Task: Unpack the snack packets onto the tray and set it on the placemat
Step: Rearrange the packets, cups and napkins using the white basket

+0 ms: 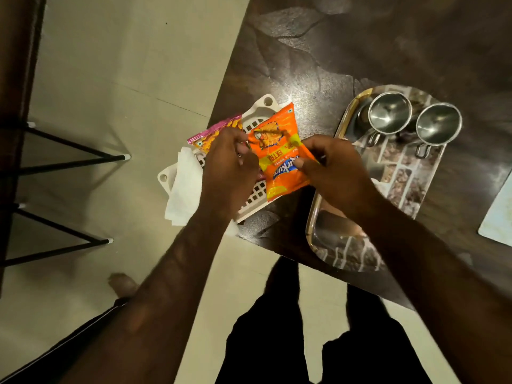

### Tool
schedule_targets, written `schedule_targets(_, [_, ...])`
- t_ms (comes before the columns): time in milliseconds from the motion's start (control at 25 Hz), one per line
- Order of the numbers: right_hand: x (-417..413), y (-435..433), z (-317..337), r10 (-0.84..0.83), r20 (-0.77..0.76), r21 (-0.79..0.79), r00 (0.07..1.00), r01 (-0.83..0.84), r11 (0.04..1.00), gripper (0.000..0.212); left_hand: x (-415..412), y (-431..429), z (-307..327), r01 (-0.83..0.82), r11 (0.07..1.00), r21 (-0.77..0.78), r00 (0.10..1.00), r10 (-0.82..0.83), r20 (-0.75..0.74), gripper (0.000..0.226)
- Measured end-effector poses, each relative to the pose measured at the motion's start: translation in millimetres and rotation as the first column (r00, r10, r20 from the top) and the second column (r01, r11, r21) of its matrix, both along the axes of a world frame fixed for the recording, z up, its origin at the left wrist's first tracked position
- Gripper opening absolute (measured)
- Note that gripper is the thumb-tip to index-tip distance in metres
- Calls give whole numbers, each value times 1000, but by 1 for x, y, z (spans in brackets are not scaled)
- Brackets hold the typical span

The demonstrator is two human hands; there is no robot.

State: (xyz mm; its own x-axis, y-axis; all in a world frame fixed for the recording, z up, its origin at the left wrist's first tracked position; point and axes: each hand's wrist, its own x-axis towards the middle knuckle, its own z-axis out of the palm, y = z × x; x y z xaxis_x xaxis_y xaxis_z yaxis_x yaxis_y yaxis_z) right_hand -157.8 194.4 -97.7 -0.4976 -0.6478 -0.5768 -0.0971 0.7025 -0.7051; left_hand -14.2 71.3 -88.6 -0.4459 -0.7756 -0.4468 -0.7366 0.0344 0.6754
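Observation:
Both hands hold an orange snack packet (pixel 279 151) above the corner of the dark table. My left hand (pixel 230 164) pinches its left edge and my right hand (pixel 335 173) grips its right edge. Behind my left hand a pink and yellow snack packet (pixel 214 131) lies in a white plastic basket (pixel 260 109) at the table corner. A shiny steel tray (pixel 315 217) sits on the table just right of the packet, partly under my right forearm. The pale corner of a placemat (pixel 498 214) shows at the right edge.
Two steel cups (pixel 389 112) (pixel 437 124) stand on the far end of the tray. White tissue paper (pixel 184 187) hangs over the basket's left side. Black chair legs (pixel 69 159) stand on the tiled floor at left. My legs are below the table edge.

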Motion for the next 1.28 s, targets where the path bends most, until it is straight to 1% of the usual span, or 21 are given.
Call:
schedule_targets(40, [-5,10,6,-56,84,-63,995,61,996,12,-2,-5,2,-33,999,-6,999,33,6,17])
schedule_targets(80, [-9,21,12,-104,180,-110,978,125,986,17,-4,-8,4,-46,999,27,999,46,7,18])
schedule_targets(120, [-12,32,17,-146,266,-127,953,184,975,22,-6,-9,8,-50,993,102,999,51,-6,21])
schedule_targets(200, [-14,50,23,-206,381,-92,901,259,962,25,-9,-4,13,-67,953,296,991,99,-95,22])
schedule_targets(240, [-13,57,23,-229,405,-77,885,282,956,24,-10,0,14,-73,928,366,980,134,-146,18])
schedule_targets(320, [-12,64,19,-324,446,-55,835,387,921,23,-14,8,14,-112,900,422,958,212,-196,8])
schedule_targets(400, [-10,69,15,-480,519,26,707,548,836,35,-19,16,12,-207,869,451,924,325,-202,3])
schedule_targets(440, [-7,71,13,-527,551,75,647,591,803,41,-21,19,12,-251,846,470,903,379,-200,2])
schedule_targets(480, [-4,74,11,-548,569,112,613,603,790,44,-23,23,11,-280,822,495,885,421,-198,2])
schedule_targets(520, [0,77,9,-555,575,137,601,598,790,42,-25,27,11,-293,803,519,873,446,-197,3])
schedule_targets(640, [8,83,4,-581,561,140,590,624,769,28,-24,32,11,-290,788,544,871,452,-190,10])
schedule_targets(760, [6,84,-1,-561,502,84,658,608,790,18,-16,22,10,-336,790,514,873,466,-145,15])
schedule_targets(840, [0,86,-2,-506,516,38,691,572,819,17,-9,17,10,-352,751,558,877,473,-84,20])
schedule_targets(920, [-6,91,0,-439,551,-7,710,530,848,23,-1,13,12,-341,723,601,892,450,-36,27])
schedule_targets(1040, [-14,104,3,-363,549,-68,753,473,878,39,5,8,12,-235,752,616,944,328,-40,25])
schedule_targets(1120, [-15,112,3,-354,570,-59,741,467,882,50,1,9,12,-142,751,644,974,221,-43,29])
schedule_targets(1240, [-14,121,6,-342,603,-45,721,459,887,50,-9,20,10,-7,777,629,999,28,-23,22])
schedule_targets(1280, [-14,123,6,-329,616,-49,716,452,891,50,-10,24,8,31,767,641,999,-9,-38,22])
